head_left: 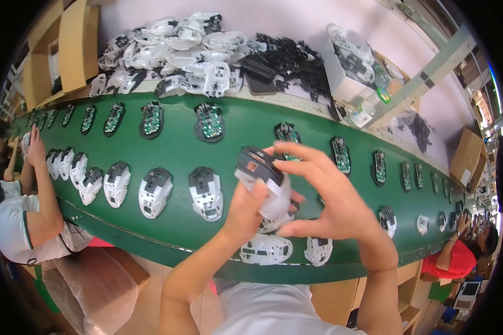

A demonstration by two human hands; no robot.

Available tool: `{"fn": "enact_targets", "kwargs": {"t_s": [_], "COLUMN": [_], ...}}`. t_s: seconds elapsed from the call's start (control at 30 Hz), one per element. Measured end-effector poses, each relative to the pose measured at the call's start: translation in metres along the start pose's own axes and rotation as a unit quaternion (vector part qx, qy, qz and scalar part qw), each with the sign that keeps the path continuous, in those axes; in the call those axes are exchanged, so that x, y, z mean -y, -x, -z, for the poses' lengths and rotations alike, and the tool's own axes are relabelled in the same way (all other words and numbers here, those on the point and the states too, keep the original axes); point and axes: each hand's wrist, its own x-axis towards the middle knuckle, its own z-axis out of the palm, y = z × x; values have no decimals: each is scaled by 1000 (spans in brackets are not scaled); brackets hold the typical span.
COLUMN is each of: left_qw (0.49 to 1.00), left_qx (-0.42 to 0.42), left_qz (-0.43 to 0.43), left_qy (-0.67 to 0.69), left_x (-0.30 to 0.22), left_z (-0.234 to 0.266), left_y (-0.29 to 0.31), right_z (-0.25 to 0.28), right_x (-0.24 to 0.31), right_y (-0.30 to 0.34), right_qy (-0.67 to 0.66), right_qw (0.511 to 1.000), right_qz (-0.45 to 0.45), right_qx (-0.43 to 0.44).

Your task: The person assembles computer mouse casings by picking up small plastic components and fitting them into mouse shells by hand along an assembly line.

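Note:
My left hand [243, 209] is closed around a computer mouse shell [271, 195], white with a dark grey front, held tilted above the green belt. Beside its right edge is my right hand [332, 195], thumb and fingers spread wide in a curve. Its upper fingertips are at the dark front and the thumb is near the shell's lower end; I cannot tell how firmly they touch. Beneath my hands lie a white shell plate [266, 249] and another white shell [318, 251]. Just beyond the held shell, a mouse base with a green circuit board [287, 133] is partly hidden by my fingers.
The green belt [179, 145] carries a far row of circuit-board bases [209, 121] and a near row of shells [205, 192]. Behind are heaped white shells [190, 44], black parts [290, 56] and a white box [349, 67]. Co-workers sit left [39, 218] and right [452, 259].

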Motion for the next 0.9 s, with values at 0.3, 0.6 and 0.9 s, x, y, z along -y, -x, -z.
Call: {"fn": "enact_targets", "kwargs": {"t_s": [0.3,0.6,0.9], "left_qw": [992,977,972], "left_qx": [-117,-190,-170], "left_qz": [37,69,158], "left_qy": [-19,68,-49], "left_x": [2,-8,-4], "left_z": [13,10,11], "left_y": [-8,-11,-3], "right_z": [-3,-10,4], "right_x": [-274,-252,-64], "right_y": [-116,-104,24], "right_qy": [228,153,-425], "right_qw": [956,958,833], "right_qz": [-181,-173,-319], "right_qx": [-49,-172,-155]}}
